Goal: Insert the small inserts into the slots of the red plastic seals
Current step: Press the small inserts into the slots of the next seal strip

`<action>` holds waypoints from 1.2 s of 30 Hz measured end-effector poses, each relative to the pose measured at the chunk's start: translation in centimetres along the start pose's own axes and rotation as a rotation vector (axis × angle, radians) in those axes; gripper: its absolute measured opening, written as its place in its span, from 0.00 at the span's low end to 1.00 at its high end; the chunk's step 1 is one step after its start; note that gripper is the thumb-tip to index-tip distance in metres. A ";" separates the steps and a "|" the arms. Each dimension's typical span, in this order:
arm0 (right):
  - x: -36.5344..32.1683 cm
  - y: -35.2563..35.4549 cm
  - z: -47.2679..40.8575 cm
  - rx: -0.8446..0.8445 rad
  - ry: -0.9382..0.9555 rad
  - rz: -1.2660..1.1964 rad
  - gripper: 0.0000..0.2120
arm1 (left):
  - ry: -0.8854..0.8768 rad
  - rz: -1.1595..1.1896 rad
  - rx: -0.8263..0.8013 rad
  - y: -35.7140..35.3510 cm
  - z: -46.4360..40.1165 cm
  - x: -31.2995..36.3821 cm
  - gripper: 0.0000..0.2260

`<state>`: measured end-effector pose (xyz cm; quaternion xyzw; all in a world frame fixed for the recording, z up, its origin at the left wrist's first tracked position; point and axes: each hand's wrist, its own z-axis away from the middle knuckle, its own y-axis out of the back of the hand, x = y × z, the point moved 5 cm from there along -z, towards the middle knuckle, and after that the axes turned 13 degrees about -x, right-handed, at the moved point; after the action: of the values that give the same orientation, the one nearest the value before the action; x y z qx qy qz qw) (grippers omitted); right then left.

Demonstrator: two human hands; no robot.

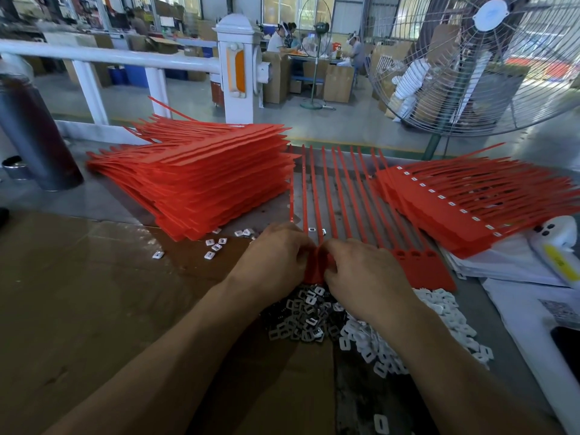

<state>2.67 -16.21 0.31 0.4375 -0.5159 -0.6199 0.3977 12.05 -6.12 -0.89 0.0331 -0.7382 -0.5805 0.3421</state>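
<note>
Seals point(317, 268) sit right in the middle of the bench, a red strip of them, and both hands are on it. Left hand point(276, 255) curls over the strip's near end, fingers bent down and gripping the red plastic; right hand point(361, 277) meets it knuckle to knuckle, fingertips pinching the same spot, whether there's an insert between them I can't tell. Tails of the strip point(342, 189) fan away from the hands across the table. Just below the wrists lies a heap of inserts point(314, 321), grey ones, with white ones point(439, 312) spilling off to the right. A few strays point(216, 246) are scattered by the left stack point(201, 180), a tall pile of red seals. Another stack point(464, 211) leans off to the right, showing a row of white inserts. Brown cardboard point(78, 293) covers the bench on the left.
</note>
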 end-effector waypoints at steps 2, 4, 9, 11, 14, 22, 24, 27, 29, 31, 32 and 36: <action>0.2 -0.1 0.1 -0.008 0.010 -0.014 0.13 | -0.004 0.000 0.004 0.0 0.0 0.0 0.13; 0.6 -0.2 0.3 -0.022 0.045 -0.053 0.14 | -0.002 -0.003 0.006 0.0 0.0 0.1 0.13; 2.2 -0.2 0.4 -0.080 0.086 -0.220 0.10 | -0.009 -0.003 -0.010 -0.2 0.1 0.0 0.16; 3.2 -0.3 0.3 -0.128 0.078 -0.348 0.09 | -0.012 -0.004 -0.028 -0.2 0.2 0.0 0.18; 4.2 -0.2 0.5 -0.154 0.087 -0.459 0.09 | -0.021 -0.053 -0.066 -0.3 0.1 0.1 0.19; 4.8 -0.4 0.2 -0.143 0.099 -0.521 0.08 | -0.032 -0.112 -0.117 -0.4 -0.1 0.2 0.22; 5.1 -0.1 0.4 -0.186 0.126 -0.552 0.07 | -0.032 -0.107 -0.119 -0.3 0.0 0.2 0.22; 5.5 0.3 0.7 -0.246 0.189 -0.596 0.04 | -0.040 -0.103 -0.112 -0.3 0.0 0.1 0.23; 5.5 0.4 0.8 -0.271 0.218 -0.596 0.03 | -0.041 -0.090 -0.105 -0.3 0.1 0.1 0.23; 5.5 0.4 0.9 -0.287 0.220 -0.584 0.05 | -0.043 -0.077 -0.098 -0.3 0.1 0.0 0.22; 5.5 0.4 1.0 -0.288 0.211 -0.578 0.05 | -0.044 -0.072 -0.096 -0.3 0.0 0.0 0.22; 5.5 0.2 0.8 -0.262 0.181 -0.560 0.05 | -0.053 -0.061 -0.083 -0.3 0.1 0.0 0.21</action>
<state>0.23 -21.18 -0.16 0.5608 -0.2541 -0.7249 0.3089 11.89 -6.17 -1.19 0.0259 -0.7210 -0.6215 0.3053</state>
